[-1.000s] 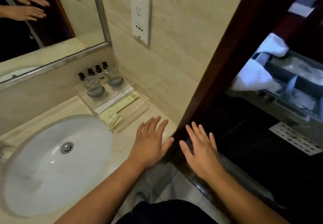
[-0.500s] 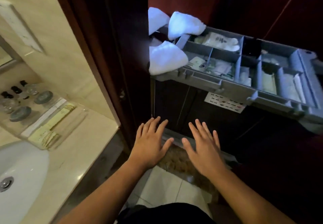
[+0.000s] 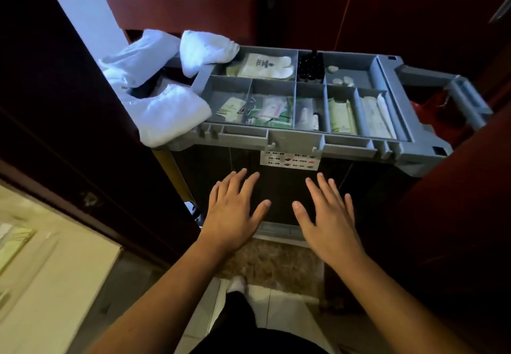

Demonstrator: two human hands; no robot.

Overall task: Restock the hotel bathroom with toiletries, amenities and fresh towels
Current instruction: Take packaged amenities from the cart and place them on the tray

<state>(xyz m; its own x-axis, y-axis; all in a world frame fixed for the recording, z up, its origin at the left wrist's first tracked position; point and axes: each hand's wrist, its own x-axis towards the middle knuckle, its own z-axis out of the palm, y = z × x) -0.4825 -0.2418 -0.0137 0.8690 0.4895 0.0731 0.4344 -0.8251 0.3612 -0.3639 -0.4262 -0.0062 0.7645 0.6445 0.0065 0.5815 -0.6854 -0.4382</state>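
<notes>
A grey housekeeping cart tray (image 3: 293, 139) with several compartments stands in the doorway ahead. Its compartments hold green and white sachets (image 3: 272, 111), a white packet (image 3: 264, 67), small dark bottles (image 3: 310, 66), long wrapped items (image 3: 373, 114) and small tubes (image 3: 307, 117). White towels (image 3: 171, 113) are piled on the cart's left end. My left hand (image 3: 233, 212) and my right hand (image 3: 327, 215) hover side by side below the tray's front edge, fingers spread, holding nothing.
A dark wooden door frame (image 3: 69, 121) rises at the left. The beige vanity counter (image 3: 52, 279) shows at the lower left. A cart handle (image 3: 467, 99) sticks out on the right. A brown mat (image 3: 273, 265) lies on the tiled floor beneath.
The view has swung from the sink and vanity tray to the cart in the doorway. Both hands stay spread and empty in front of me, now closer to the cart.
</notes>
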